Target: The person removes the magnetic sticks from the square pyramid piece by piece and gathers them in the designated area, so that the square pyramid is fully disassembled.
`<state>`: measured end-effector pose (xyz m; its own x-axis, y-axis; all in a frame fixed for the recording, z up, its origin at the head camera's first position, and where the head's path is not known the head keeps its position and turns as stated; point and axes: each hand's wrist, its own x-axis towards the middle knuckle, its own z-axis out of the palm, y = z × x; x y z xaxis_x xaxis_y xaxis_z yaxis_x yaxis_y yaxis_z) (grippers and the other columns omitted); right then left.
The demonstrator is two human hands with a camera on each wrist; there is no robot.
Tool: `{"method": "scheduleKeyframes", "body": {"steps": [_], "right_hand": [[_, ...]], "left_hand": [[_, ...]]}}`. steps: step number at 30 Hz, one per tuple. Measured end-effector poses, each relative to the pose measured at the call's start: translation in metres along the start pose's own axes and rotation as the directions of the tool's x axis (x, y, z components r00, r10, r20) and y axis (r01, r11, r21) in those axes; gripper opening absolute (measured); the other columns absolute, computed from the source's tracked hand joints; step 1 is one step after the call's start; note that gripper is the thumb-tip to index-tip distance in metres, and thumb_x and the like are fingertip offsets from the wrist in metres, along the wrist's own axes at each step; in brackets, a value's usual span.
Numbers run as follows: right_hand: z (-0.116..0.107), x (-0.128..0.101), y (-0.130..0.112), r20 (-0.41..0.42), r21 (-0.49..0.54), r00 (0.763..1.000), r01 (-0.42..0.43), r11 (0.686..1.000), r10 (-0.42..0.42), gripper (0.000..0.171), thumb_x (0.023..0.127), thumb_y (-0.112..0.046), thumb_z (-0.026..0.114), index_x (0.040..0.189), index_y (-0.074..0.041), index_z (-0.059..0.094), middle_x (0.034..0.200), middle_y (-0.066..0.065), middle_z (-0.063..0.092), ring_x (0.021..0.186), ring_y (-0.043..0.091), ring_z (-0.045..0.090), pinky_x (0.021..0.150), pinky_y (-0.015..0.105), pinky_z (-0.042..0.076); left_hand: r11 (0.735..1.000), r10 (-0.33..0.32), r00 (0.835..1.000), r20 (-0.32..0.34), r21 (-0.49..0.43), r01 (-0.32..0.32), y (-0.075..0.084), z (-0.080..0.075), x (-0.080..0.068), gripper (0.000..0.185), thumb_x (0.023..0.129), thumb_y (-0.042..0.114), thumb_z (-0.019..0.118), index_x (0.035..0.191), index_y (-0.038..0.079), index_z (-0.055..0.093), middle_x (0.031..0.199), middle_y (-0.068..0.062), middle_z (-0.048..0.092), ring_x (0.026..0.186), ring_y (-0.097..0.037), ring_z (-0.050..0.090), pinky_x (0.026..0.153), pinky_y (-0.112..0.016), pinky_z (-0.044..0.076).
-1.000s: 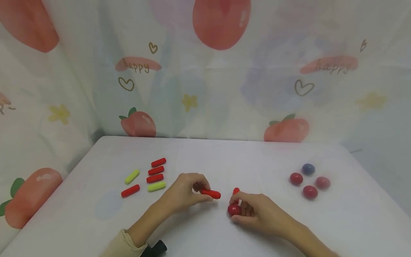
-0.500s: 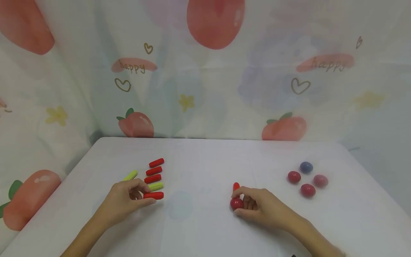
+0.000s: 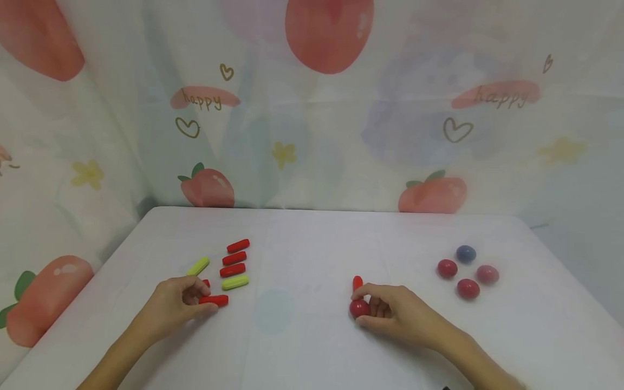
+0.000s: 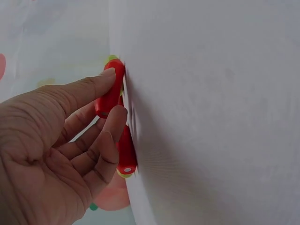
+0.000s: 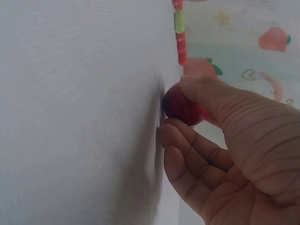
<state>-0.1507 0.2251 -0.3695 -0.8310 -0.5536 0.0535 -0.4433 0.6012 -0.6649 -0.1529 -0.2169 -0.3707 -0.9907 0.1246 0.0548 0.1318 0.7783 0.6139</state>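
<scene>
On the left of the table, my left hand (image 3: 173, 306) pinches a red magnetic rod (image 3: 216, 300) between thumb and fingers. Just behind it, another red rod (image 3: 207, 283) is mostly hidden by the fingers. In the left wrist view the thumb lies along the held rod (image 4: 108, 93), and a rod with a silvery end (image 4: 126, 152) shows beyond the fingers. Right of the middle, my right hand (image 3: 404, 317) grips a dark red ball (image 3: 359, 308). A red rod (image 3: 358, 282) juts out from behind that ball, pointing away; the contact between them is hidden.
Beyond the left hand lie several rods, among them a red rod (image 3: 238, 246), a yellow-green rod (image 3: 235, 282) and a slanted yellow-green rod (image 3: 198, 266). At the right are a blue ball (image 3: 466, 254) and several reddish balls (image 3: 468, 289). A patterned cloth (image 3: 312, 135) hangs behind the table.
My left hand has carried the red rod leftward, from near the right hand to the group of rods. My right hand keeps hold of the ball in almost the same place.
</scene>
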Motion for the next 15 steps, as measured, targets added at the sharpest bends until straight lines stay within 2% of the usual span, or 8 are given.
{"method": "scheduleKeyframes", "body": {"steps": [5, 10, 13, 15], "right_hand": [[0.000, -0.001, -0.001, -0.007, -0.003, 1.000, -0.007, 1.000, 0.007, 0.030, 0.090, -0.029, 0.080, 0.118, -0.027, 0.068, 0.080, -0.013, 0.060, 0.070, 0.004, 0.057, 0.064, 0.022, 0.051], [0.000, -0.002, -0.001, -0.038, -0.037, 0.999, -0.004, 0.999, 0.003, 0.037, 0.086, -0.041, 0.082, 0.118, -0.028, 0.069, 0.081, -0.015, 0.059, 0.074, 0.004, 0.056, 0.066, 0.022, 0.050], [0.002, -0.002, -0.001, -0.062, -0.069, 0.998, 0.010, 0.998, -0.014, 0.041, 0.084, -0.047, 0.082, 0.118, -0.029, 0.070, 0.082, -0.017, 0.060, 0.076, 0.004, 0.057, 0.069, 0.023, 0.050], [0.003, -0.002, -0.001, -0.076, -0.093, 0.997, 0.010, 0.996, -0.017, 0.038, 0.084, -0.049, 0.081, 0.116, -0.031, 0.070, 0.084, -0.019, 0.060, 0.079, 0.004, 0.057, 0.071, 0.023, 0.050]], "left_hand": [[0.999, 0.027, 1.000, 0.000, 0.026, -0.027, -0.003, 0.004, 0.005, 0.030, 0.075, 0.014, 0.091, 0.095, 0.008, 0.070, 0.086, 0.002, 0.069, 0.077, -0.014, 0.059, 0.067, -0.021, 0.052], [0.999, 0.034, 0.999, 0.010, 0.041, -0.035, -0.001, 0.004, 0.008, 0.033, 0.074, 0.015, 0.092, 0.098, 0.008, 0.070, 0.087, 0.002, 0.069, 0.078, -0.013, 0.060, 0.068, -0.022, 0.053], [0.995, 0.010, 1.000, 0.014, 0.099, -0.012, 0.004, 0.001, 0.005, 0.037, 0.075, 0.021, 0.092, 0.102, 0.008, 0.070, 0.091, 0.002, 0.070, 0.079, -0.013, 0.060, 0.068, -0.026, 0.053], [0.989, 0.012, 1.000, 0.003, 0.150, -0.012, 0.012, -0.001, 0.002, 0.040, 0.076, 0.026, 0.091, 0.105, 0.009, 0.069, 0.091, 0.002, 0.071, 0.075, -0.012, 0.059, 0.064, -0.028, 0.051]]}}
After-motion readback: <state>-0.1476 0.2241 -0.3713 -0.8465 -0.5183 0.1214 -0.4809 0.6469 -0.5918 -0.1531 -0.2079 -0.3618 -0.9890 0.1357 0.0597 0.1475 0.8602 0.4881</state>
